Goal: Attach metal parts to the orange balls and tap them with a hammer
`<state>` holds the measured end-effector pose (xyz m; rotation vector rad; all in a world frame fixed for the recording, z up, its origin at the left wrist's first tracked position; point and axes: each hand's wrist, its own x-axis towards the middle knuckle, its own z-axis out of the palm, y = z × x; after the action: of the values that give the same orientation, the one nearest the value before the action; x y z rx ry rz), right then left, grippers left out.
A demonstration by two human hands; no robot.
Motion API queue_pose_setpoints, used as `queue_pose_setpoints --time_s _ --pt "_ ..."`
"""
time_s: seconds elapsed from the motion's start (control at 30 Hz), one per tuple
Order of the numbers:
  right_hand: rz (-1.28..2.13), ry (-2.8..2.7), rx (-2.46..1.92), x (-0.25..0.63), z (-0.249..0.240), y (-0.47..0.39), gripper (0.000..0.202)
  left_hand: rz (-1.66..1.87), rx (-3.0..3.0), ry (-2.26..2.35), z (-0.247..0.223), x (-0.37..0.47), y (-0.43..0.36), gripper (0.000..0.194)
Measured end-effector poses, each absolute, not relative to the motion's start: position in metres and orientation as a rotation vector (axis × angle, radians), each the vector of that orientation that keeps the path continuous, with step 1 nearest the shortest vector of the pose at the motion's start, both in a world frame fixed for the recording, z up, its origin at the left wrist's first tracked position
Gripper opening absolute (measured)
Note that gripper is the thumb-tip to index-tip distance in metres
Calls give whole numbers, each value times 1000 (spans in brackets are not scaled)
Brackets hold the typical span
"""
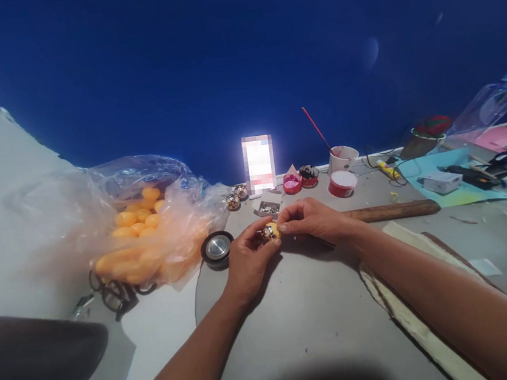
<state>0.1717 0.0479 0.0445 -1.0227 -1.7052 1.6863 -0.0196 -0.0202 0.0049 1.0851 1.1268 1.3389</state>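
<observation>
My left hand (248, 256) is closed round a small orange ball (276, 230), its fingertips and thumb at the ball's edges. Shiny metallic pieces cover the ball's left part, and bare orange shows on the right. From the right, my right hand (310, 217) reaches the ball with thumb and finger pinched together; anything between them is too small to make out. Just behind the hands lies a small grey tray (265, 207) of loose shiny pieces. A black round tin (217, 249) with a silver centre sits left of my left hand. Shiny, studded balls (233, 202) stand farther back.
A plastic bag (178, 214) of orange balls (137, 218) fills the left. Along the back stand red tubs (308, 176), a white cup (344, 159) with a red stick, and a bright blurred panel (258, 162). A wooden rod (393, 210) and folded cloth (423, 274) lie right.
</observation>
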Motion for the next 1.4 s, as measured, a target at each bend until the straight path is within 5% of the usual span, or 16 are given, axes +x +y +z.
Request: queue_pose_setpoints --time_s 1.4 --pt "1584 -1883 -1145 172 42 46 17 1372 1183 1171 0 -19 -20 40"
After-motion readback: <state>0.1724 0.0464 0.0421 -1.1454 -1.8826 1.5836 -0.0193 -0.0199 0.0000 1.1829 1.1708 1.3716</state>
